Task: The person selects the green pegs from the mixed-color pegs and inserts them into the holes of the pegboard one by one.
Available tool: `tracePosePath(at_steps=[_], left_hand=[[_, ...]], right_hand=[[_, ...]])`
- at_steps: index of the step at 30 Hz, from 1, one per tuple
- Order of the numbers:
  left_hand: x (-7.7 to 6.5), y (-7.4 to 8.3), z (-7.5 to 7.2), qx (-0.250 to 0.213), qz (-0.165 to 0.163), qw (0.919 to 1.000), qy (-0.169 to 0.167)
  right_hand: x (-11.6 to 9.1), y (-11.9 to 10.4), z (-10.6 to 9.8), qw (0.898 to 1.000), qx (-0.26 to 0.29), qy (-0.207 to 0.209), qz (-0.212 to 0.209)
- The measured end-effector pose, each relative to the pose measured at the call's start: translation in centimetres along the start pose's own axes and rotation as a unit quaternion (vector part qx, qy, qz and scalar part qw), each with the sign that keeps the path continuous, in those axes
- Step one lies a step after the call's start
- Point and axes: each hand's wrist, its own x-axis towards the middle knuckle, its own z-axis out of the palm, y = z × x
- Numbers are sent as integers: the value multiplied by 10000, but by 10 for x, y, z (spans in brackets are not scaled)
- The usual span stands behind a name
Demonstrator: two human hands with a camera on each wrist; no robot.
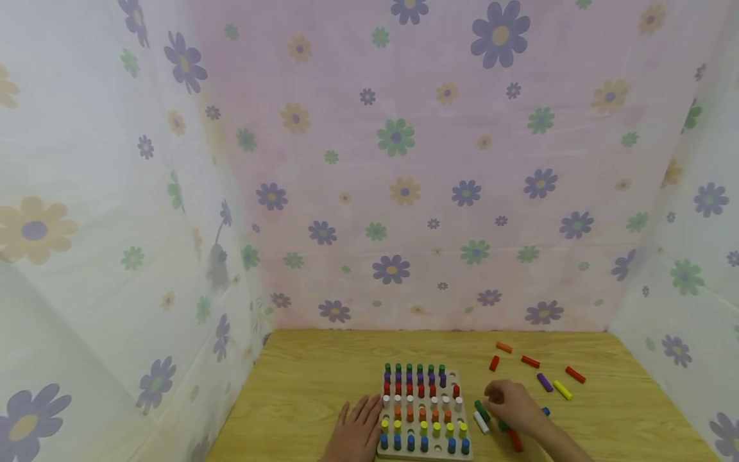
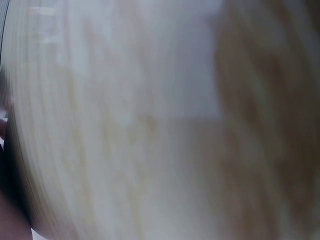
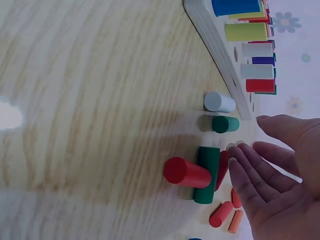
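Observation:
A pale wooden pegboard (image 1: 424, 456) carries rows of green, purple, red, white, orange, yellow and blue pegs, with some holes bare. My left hand (image 1: 353, 435) lies flat on the table, fingertips right at the board's left edge. To the right of the board, my right hand (image 1: 512, 405) hovers over loose pegs, its thumb apart from loosely bent fingers and nothing between them. Just beyond its fingertips in the right wrist view are a green peg (image 3: 226, 124) and a white peg (image 3: 220, 102). A red peg (image 3: 185, 171) overlaps another green peg (image 3: 209, 159) there.
Farther back on the wooden table (image 1: 312, 366) lie an orange peg (image 1: 504, 347), several red pegs, a purple peg (image 1: 544, 382) and a yellow peg (image 1: 562, 389). A blue peg (image 1: 545, 411) shows beside the right hand. Flowered sheets (image 1: 346, 224) enclose the table's back and sides.

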Motion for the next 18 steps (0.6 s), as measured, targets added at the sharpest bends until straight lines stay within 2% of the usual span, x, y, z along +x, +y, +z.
tracePosePath(at_steps=[9,18], left_hand=[[0,-1,1,11,19,10000,4],[1,-1,2,8,0,10000,-26]], right_hand=[[1,7,5,9992,-132,-228,-310],[2,0,14,9988,-445,-177,80]])
